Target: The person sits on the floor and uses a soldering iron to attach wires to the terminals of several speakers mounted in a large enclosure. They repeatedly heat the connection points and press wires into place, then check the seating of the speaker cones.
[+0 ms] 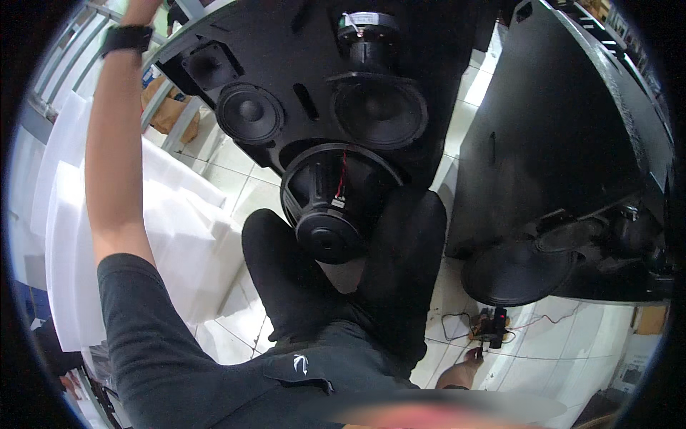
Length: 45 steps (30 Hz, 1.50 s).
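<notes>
cabinets of black, and a small wired device at the right hand

the biggest thing is the cabinet ahead, bearing several drivers; a second black cabinet leans in on the right. white foam sheets fill the left. a large driver with thin red wires sits by the person's knees, its magnet toward the viewer.

the left hand, above a dark wristband, reaches the upper edge and is mostly cut off; i cannot tell how its fingers stand.

the device lies on the tiled floor at lower right, below the second cabinet. it is just beyond the right fingertips, up and slightly right of them, its black block's long side running roughly up and down the view. the right hand is plainly nearer and seems to touch it; whether its fingers are pinched together or apart, i cannot tell.

smallest are the markings: a pale label on the upper driver, its print too small to read, and a white emblem on the shirt.
</notes>
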Each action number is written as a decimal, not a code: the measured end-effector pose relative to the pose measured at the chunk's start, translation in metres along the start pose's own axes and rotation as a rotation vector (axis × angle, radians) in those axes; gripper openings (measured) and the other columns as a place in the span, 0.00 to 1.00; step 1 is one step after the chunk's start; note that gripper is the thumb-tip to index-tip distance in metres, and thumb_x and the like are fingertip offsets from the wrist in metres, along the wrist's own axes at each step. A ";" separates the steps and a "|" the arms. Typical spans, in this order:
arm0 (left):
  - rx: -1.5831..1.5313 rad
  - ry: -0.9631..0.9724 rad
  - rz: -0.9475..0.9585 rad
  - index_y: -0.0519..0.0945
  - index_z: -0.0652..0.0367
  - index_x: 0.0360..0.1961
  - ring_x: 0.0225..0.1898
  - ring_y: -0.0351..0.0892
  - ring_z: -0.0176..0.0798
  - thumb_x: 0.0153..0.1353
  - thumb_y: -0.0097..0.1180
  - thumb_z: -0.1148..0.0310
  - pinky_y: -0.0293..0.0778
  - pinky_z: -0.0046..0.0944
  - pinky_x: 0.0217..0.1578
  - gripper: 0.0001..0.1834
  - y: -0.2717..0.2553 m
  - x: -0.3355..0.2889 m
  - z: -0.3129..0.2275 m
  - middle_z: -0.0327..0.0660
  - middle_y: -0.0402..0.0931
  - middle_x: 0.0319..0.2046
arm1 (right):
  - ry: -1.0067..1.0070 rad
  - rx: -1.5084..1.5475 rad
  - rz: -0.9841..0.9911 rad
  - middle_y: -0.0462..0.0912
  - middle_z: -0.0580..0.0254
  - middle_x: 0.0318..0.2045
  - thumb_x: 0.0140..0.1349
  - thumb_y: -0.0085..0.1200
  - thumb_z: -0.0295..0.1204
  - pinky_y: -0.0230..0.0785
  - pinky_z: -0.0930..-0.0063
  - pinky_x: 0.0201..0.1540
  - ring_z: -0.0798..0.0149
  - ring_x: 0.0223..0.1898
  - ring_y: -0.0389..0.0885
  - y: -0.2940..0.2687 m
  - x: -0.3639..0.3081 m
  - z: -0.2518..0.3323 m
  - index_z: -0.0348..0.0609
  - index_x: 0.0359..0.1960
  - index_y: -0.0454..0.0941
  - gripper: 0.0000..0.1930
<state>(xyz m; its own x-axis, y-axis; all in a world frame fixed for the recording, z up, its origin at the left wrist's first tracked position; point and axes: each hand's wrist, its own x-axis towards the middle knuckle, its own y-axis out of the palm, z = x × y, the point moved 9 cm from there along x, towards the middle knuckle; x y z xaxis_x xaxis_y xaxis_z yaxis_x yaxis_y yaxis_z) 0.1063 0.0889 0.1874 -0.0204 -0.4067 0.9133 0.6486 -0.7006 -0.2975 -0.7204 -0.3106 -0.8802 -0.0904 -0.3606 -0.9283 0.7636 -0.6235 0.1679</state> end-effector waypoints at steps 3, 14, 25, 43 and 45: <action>-0.051 -0.253 0.354 0.90 0.57 0.39 0.38 0.86 0.33 0.61 0.69 0.69 0.79 0.38 0.42 0.07 0.071 -0.039 0.028 0.39 0.89 0.35 | 0.016 -0.077 0.073 0.88 0.58 0.38 0.56 0.70 0.50 0.81 0.69 0.41 0.57 0.39 0.87 -0.002 0.013 0.001 0.32 0.43 0.82 0.29; -0.411 -0.423 0.678 0.85 0.65 0.51 0.48 0.85 0.37 0.65 0.65 0.68 0.79 0.40 0.51 0.16 0.123 -0.083 0.057 0.48 0.87 0.46 | -0.483 -0.574 -0.016 0.77 0.60 0.56 0.68 0.57 0.47 0.66 0.73 0.35 0.62 0.41 0.77 0.041 -0.186 -0.027 0.46 0.66 0.69 0.30; -0.491 -0.109 0.072 0.85 0.56 0.46 0.49 0.83 0.47 0.58 0.67 0.73 0.78 0.41 0.49 0.14 0.031 -0.186 -0.158 0.44 0.84 0.44 | -1.469 -0.685 1.562 0.76 0.54 0.53 0.59 0.66 0.18 0.79 0.76 0.41 0.68 0.42 0.83 0.465 -0.754 -0.262 0.42 0.61 0.78 0.26; -0.734 -0.504 -0.145 0.88 0.56 0.42 0.35 0.87 0.47 0.58 0.67 0.78 0.80 0.36 0.35 0.10 0.074 -0.216 -0.147 0.43 0.87 0.36 | -1.825 -0.751 1.814 0.81 0.57 0.36 0.69 0.55 0.20 0.81 0.73 0.38 0.64 0.33 0.87 0.558 -0.864 -0.305 0.42 0.54 0.82 0.14; -0.722 -0.505 -0.168 0.88 0.57 0.42 0.34 0.87 0.47 0.58 0.67 0.78 0.80 0.36 0.35 0.11 0.073 -0.217 -0.149 0.44 0.87 0.36 | -1.844 -0.784 1.811 0.80 0.60 0.36 0.70 0.53 0.17 0.81 0.77 0.41 0.68 0.35 0.88 0.557 -0.866 -0.307 0.42 0.56 0.82 0.16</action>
<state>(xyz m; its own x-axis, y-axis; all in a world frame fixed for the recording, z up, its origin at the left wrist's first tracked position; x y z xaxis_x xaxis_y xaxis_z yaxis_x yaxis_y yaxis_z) 0.0451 0.0387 -0.0741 0.3755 -0.0787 0.9235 0.0272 -0.9950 -0.0958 -0.0199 -0.1323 -0.0843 0.6245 -0.0906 0.7758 0.6157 0.6682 -0.4176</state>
